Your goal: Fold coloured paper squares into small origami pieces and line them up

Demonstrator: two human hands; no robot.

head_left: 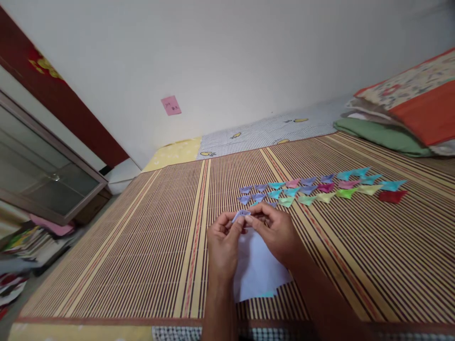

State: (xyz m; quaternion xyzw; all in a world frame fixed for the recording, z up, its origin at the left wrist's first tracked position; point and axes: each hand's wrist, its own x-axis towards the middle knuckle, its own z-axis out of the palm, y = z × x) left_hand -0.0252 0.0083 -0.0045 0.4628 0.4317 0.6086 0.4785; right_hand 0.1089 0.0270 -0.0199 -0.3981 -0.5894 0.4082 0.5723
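A small folded purple paper [241, 215] is pinched between both hands. My left hand [224, 237] grips its left side, thumb in front. My right hand [273, 229] holds the right side between thumb and fingers. Beneath the hands, pale lavender paper sheets [258, 267] lie on the striped mat [159, 246], with a bit of turquoise paper [266, 294] showing at their lower edge. Beyond the hands, several small folded paper boats stand in rows, among them a red one [392, 196], a bright green one [346, 193] and a turquoise one [276, 185].
Folded bedding [423, 109] in orange, floral and green is piled at the right. A checked sheet [249, 137] runs along the white wall, which bears a pink note [171, 105]. At the left are a glass-fronted door [46, 166] and a stack of papers [26, 244].
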